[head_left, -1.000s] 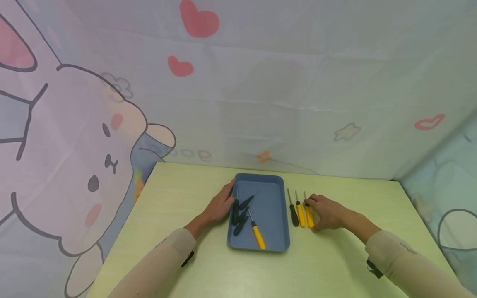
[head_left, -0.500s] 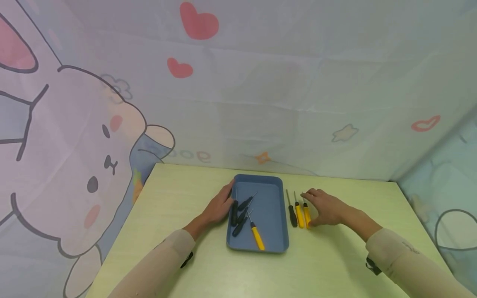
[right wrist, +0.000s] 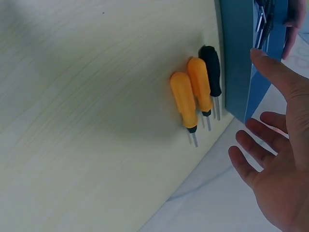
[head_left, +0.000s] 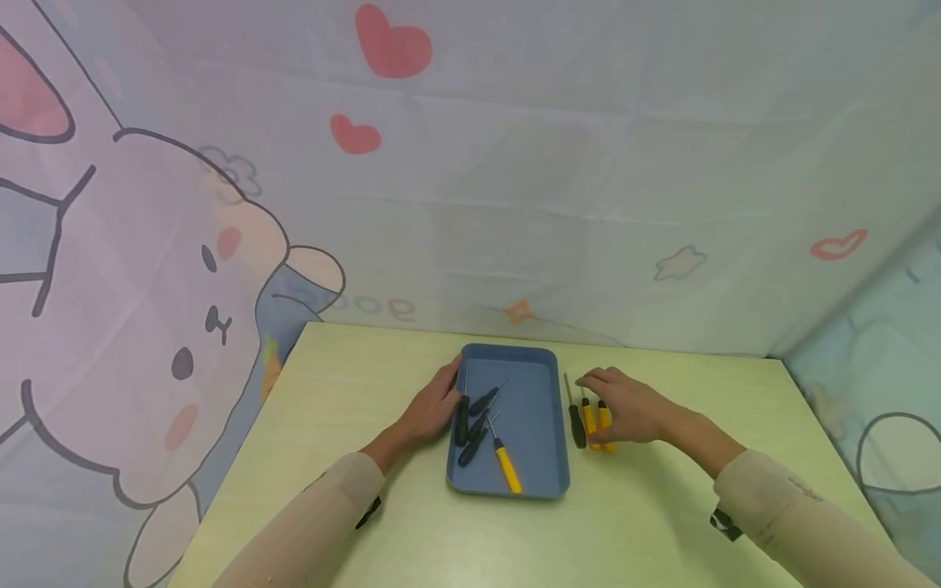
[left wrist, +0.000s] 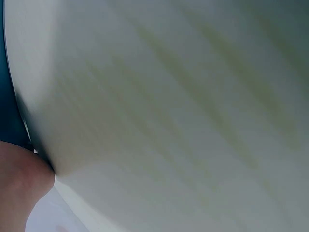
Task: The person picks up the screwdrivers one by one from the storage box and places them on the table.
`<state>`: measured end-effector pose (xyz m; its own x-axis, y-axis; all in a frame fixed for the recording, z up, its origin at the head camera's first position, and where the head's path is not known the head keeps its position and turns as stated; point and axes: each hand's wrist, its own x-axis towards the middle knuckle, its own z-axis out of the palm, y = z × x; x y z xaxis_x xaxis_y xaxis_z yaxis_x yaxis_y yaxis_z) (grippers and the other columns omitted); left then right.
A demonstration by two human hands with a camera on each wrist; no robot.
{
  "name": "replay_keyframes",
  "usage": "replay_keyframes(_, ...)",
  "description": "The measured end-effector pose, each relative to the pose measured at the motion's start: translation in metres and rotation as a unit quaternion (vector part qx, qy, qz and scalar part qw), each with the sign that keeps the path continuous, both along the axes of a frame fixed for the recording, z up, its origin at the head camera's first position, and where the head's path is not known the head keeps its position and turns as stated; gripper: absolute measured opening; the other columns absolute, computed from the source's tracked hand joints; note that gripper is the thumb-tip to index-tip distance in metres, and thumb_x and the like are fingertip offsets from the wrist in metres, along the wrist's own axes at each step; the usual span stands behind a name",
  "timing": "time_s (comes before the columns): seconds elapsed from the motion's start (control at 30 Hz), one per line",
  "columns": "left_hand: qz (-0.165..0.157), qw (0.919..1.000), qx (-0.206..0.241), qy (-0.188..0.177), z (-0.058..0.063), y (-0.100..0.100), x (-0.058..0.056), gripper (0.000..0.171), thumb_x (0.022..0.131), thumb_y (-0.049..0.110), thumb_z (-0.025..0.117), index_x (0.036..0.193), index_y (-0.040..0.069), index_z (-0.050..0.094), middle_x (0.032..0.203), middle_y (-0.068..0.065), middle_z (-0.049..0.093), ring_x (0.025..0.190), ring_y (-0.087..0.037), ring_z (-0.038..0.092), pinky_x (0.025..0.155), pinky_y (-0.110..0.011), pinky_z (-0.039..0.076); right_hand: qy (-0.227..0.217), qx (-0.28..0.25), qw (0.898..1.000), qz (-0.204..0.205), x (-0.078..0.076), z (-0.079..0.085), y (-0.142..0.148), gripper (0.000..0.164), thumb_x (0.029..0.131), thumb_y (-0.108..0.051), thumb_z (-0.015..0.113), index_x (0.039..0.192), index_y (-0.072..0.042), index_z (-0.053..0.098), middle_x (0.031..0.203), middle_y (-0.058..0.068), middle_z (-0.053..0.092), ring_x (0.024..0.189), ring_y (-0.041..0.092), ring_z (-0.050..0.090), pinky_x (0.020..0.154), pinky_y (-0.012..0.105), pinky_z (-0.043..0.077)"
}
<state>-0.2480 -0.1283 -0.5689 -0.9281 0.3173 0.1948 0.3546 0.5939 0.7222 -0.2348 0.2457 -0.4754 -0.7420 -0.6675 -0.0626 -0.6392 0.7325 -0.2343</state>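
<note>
At the lower center of the head view, a person's left hand (head_left: 428,410) holds the left wall of a blue-gray tray (head_left: 532,429), thumb at the rim, the other fingertips hard to make out along the outer side. To the tray's right, the right hand (head_left: 631,408) hangs over tools on the pale table (head_left: 662,506), its thumb and fingers parted wide. Nearest the tray lies a black-handled screwdriver (head_left: 577,426); beside it, the inner yellow-handled screwdriver (head_left: 590,416) and the outer yellow-handled screwdriver (head_left: 604,415) are partly covered by the hand. The right wrist view shows all three handles in full, side by side, with the hand cropped by the right edge.

Inside the tray, four black-handled screwdrivers (head_left: 462,423) crowd the left side, their shafts overlapping and difficult to sort out, while a third yellow-handled screwdriver (head_left: 509,472) slants at lower middle. Blur fills most of the left wrist view; only a blue strip of tray and a bit of skin show, both cut off at left. Beige sleeves (head_left: 801,506) run out of the head view's lower edges, an unidentifiable dark item (head_left: 369,512) half hidden beneath each cuff. Behind, a printed backdrop (head_left: 515,229) carries faint, barely legible lettering.
</note>
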Motion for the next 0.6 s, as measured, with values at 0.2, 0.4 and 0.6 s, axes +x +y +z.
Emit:
replay_keyframes(0.2,0.001,1.0000,-0.001,-0.004,0.000,0.000,0.000,0.062,0.100,0.011,0.042,0.159,0.010,0.021,0.161,-0.006,0.029,0.147,-0.030,0.027,0.117,-0.043,0.026,-0.006,-0.019,1.000,0.014,0.004,0.003,-0.014,0.091,0.073,-0.046,0.085,0.145,-0.004,0.047,0.143,0.011,0.049,0.131,0.032,0.045,0.103,0.049,0.044)
replay_keyframes(0.4,0.001,1.0000,0.000,-0.006,0.000,0.000,0.000,0.063,0.100,0.010,0.042,0.159,0.010,0.021,0.161,-0.006,0.029,0.147,-0.030,0.028,0.117,-0.043,0.026,0.001,-0.020,0.999,0.028,0.008,0.004,-0.023,0.089,0.074,-0.046,0.085,0.145,-0.006,0.048,0.144,0.013,0.048,0.133,0.033,0.044,0.105,0.050,0.042)
replay_keyframes(0.6,0.004,0.9999,0.004,-0.010,0.003,0.001,0.001,0.063,0.100,0.010,0.043,0.159,0.012,0.021,0.161,-0.004,0.029,0.147,-0.028,0.028,0.117,-0.043,0.027,0.005,-0.023,0.999,0.040,0.011,0.002,-0.031,0.090,0.073,-0.044,0.086,0.144,-0.003,0.048,0.145,0.015,0.048,0.135,0.035,0.043,0.106,0.050,0.041)
